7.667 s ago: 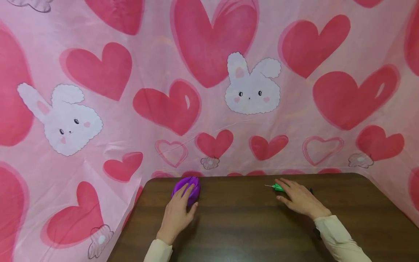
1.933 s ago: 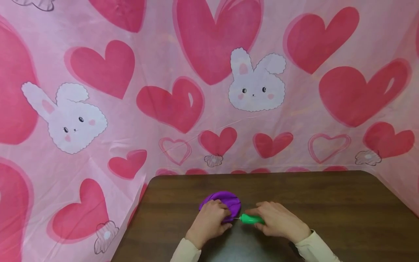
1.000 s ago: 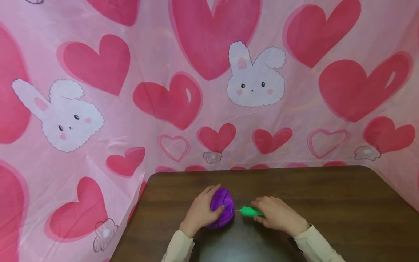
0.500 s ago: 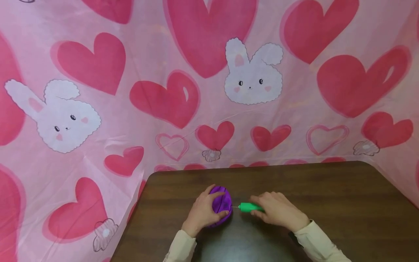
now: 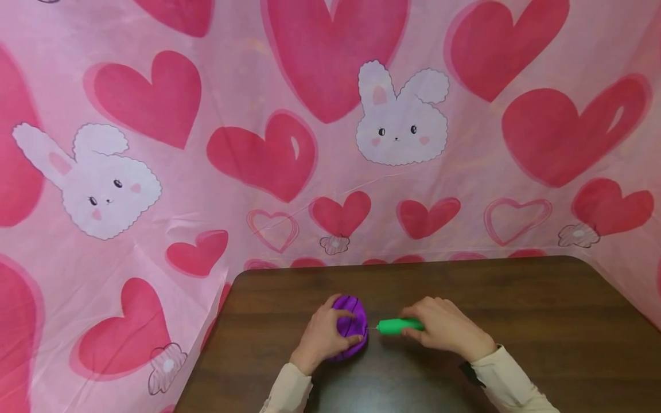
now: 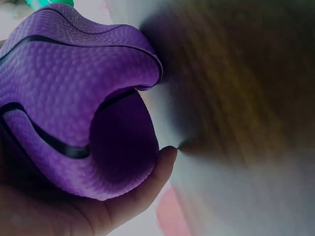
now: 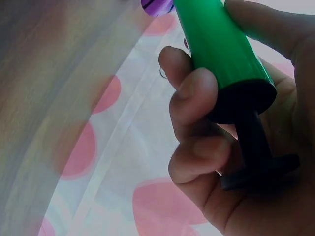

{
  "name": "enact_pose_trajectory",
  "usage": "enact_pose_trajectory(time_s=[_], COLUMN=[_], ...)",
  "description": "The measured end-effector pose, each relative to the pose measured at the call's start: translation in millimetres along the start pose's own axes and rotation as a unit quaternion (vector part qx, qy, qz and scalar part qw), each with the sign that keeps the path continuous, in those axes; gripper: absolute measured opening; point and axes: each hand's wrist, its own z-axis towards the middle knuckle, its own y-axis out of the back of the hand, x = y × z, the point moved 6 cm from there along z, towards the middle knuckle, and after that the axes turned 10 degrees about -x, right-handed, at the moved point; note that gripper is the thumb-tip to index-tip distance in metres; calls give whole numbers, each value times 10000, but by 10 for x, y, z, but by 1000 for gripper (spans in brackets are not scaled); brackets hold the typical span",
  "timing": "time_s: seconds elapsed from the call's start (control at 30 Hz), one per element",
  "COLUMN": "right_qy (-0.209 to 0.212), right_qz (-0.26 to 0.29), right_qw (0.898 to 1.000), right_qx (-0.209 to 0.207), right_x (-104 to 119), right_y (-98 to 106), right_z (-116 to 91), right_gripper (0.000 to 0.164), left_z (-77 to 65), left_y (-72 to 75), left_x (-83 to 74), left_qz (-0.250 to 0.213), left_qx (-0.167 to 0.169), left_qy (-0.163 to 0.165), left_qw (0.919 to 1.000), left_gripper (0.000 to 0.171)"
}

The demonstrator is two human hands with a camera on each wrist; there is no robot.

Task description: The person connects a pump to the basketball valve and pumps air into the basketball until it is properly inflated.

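A deflated purple basketball [image 5: 357, 322] with black seams is held partly upright near the middle of the table. My left hand [image 5: 317, 338] grips it from the left, thumb and fingers spread over its side. In the left wrist view the pebbled ball [image 6: 64, 73] is caved in, with a deep hollow beside the thumb [image 6: 142, 187]. To its right, my right hand [image 5: 449, 331] holds a green hand pump [image 5: 388, 327]. The pump's thin needle [image 5: 372, 328] reaches the ball's right edge. Fingers curl around the green barrel [image 7: 216, 44] and the black plunger handle [image 7: 261, 172].
The dark wooden table [image 5: 516, 310] has rounded far corners. Behind it and on the left hangs a pink cloth [image 5: 335, 172] printed with hearts and rabbits. A light patch shines on the tabletop near the front.
Earlier the ball lay at the back left and the pump at the right; both are now together mid-table. The ball has been turned on edge, and the right hand has shifted slightly back along the pump.
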Motion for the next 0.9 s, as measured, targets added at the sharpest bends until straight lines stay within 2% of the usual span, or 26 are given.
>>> enact_pose_trajectory(time_s=[0.3, 0.57, 0.9], right_qy=[35, 140, 95], right_qz=[-50, -85, -95], right_qw=[10000, 9998, 9999], right_qx=[-26, -57, -25], right_x=[72, 73, 62], right_y=[-50, -142, -242], right_z=[19, 17, 41], right_gripper=[17, 21, 20], left_z=[-13, -19, -29], left_y=[-40, -104, -103], left_x=[-40, -48, -69], left_qz=[138, 386, 472], left_qx=[-10, 65, 71], left_qy=[-192, -208, -164], left_qw=[9997, 9990, 9987], left_gripper=[30, 29, 29])
